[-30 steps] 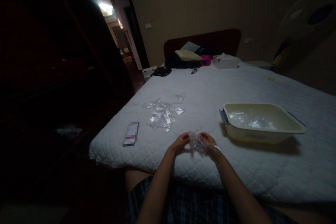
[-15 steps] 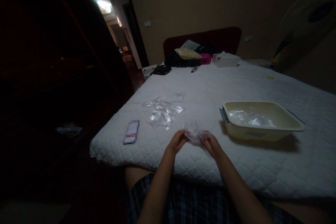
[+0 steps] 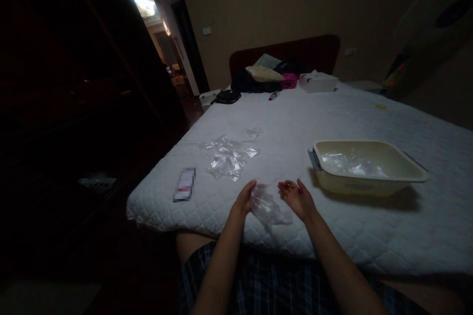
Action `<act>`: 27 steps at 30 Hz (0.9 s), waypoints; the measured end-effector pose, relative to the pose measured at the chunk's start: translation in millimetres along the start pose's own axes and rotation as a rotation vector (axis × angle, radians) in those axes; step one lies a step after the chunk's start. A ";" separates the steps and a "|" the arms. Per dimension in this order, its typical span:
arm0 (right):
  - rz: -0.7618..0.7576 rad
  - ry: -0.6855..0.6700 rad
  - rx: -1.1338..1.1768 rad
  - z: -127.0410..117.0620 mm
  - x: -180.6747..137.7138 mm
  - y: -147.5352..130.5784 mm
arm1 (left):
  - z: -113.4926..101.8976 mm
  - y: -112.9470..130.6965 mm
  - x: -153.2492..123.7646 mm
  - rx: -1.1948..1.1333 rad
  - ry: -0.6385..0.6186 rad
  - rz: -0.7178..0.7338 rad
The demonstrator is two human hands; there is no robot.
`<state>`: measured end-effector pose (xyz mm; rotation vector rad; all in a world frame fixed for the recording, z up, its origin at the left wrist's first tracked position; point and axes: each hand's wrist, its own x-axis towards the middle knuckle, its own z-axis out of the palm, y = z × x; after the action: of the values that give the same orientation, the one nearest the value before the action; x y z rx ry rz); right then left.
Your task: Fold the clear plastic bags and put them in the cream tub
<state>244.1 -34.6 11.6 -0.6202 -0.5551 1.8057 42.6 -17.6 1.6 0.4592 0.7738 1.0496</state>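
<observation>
My left hand (image 3: 246, 198) pinches a clear plastic bag (image 3: 269, 206) by its upper left part, and the rest of the bag hangs toward the bed's front edge. Just right of the bag, my right hand (image 3: 297, 199) is open, palm turned inward, fingers apart and holding nothing. Beyond my left hand lies a loose spread of clear plastic bags (image 3: 229, 157) on the white quilted bed (image 3: 288, 123). To the right of my right hand stands a cream plastic basin (image 3: 369, 184) with more clear plastic (image 3: 351, 163) inside.
A phone-like flat object (image 3: 185, 184), its face blurred, lies near the bed's left corner. Farther back are a black bag (image 3: 227, 97), a pillow (image 3: 264, 74), a pink roll (image 3: 289, 80) and a white box (image 3: 318, 82). A fan (image 3: 453, 14) stands at the right.
My right hand has let go of the plastic bag and opened, moving slightly right. The bag, stretched between both hands before, now hangs from my left hand toward me.
</observation>
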 end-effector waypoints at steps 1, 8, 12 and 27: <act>0.011 -0.012 -0.057 2.7 0.8 2.0 | 0.6 -1.9 -0.1 0.020 -0.011 0.044; 0.116 -0.104 -0.422 11.1 2.5 13.8 | 9.0 -7.2 -3.1 0.140 -0.067 0.174; 0.115 -0.103 -0.421 10.7 1.7 13.8 | 10.9 -8.6 -2.6 0.230 -0.090 0.164; 0.073 -0.098 -0.288 9.3 -2.8 8.1 | 5.6 -5.9 -5.8 0.192 -0.168 0.095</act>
<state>233.1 -40.3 13.8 -0.7571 -0.8794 1.8474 48.8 -25.3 3.3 0.7451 0.7103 1.0147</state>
